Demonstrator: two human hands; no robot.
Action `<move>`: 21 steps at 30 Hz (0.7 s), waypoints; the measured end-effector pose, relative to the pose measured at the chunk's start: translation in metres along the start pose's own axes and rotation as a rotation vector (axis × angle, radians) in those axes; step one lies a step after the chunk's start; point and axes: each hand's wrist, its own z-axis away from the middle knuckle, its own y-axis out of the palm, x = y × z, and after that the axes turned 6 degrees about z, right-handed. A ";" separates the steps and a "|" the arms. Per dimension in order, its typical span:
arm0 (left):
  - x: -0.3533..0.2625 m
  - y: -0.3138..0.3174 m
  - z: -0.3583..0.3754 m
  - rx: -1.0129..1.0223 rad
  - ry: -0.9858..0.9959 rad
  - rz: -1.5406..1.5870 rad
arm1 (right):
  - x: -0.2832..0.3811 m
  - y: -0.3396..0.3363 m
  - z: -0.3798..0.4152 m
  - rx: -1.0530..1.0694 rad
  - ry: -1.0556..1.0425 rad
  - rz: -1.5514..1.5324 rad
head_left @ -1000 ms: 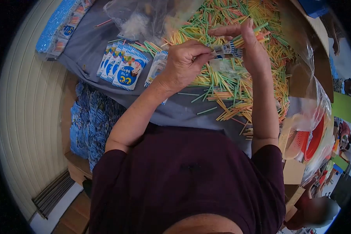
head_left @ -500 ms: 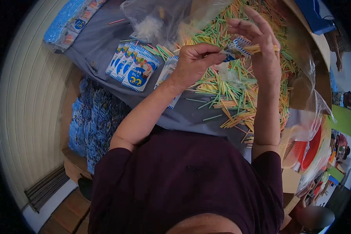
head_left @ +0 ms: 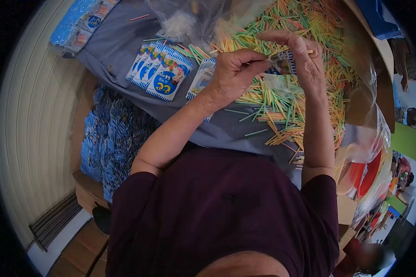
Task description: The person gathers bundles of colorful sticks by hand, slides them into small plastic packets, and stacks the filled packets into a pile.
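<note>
My left hand (head_left: 233, 76) pinches the edge of a small blue-and-white printed packet (head_left: 282, 63) between thumb and fingers. My right hand (head_left: 306, 62) is at the packet's other end, fingers bent toward it. A few thin yellow sticks (head_left: 311, 52) show at the right hand's thumb, mostly hidden by the fingers. Under both hands spreads a big heap of thin green, yellow and orange sticks (head_left: 272, 99). Left of my left hand, several flat printed packets (head_left: 166, 85) lie overlapped in a fanned row, and another packet (head_left: 201, 79) lies partly behind the wrist.
A grey cloth (head_left: 217, 131) covers the work surface. Clear plastic (head_left: 208, 18) lies at the back, and a bundle of packets (head_left: 85, 23) sits at the far left. Blue packet strips (head_left: 111, 134) fill a box below. Red baskets (head_left: 367, 177) stand at right, with people beyond.
My right hand has come down and closer to the packet, its spread fingers now bent over. The yellow sticks reach out less far beyond the hand. The left hand keeps its pinch.
</note>
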 end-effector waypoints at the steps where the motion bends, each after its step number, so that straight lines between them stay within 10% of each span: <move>1: 0.000 0.001 0.000 -0.047 -0.031 0.055 | -0.002 0.003 -0.001 0.002 -0.001 0.001; 16: 0.008 -0.003 0.004 -0.083 0.084 -0.117 | -0.003 0.010 0.001 -0.022 0.074 0.115; 21: 0.016 -0.015 0.004 -0.232 0.232 -0.266 | -0.008 0.043 0.000 -0.057 -0.263 0.346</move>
